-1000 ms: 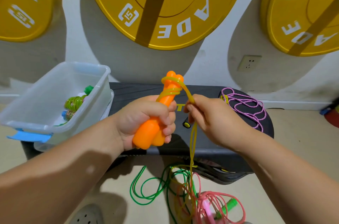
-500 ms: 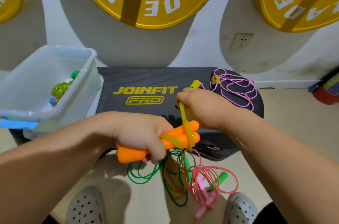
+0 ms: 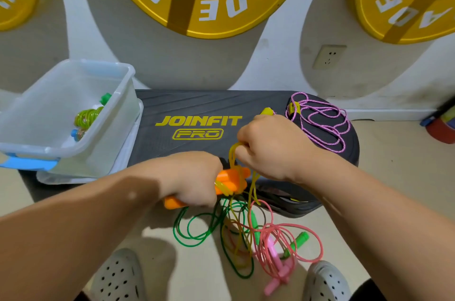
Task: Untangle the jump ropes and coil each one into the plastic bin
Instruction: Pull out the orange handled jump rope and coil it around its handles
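The left hand point(image 3: 194, 177) is clamping the orange handles point(image 3: 231, 178) at the step platform's point(image 3: 197, 103) front edge while the right hand point(image 3: 268, 145), curled tight, is apparently pinching the yellow rope point(image 3: 232, 155) just above them.

left hand point(image 3: 194, 177) dropped lower; orange handles point(image 3: 232, 177) now lie sideways | right hand point(image 3: 270, 148) pulls yellow rope point(image 3: 232, 156) loop up
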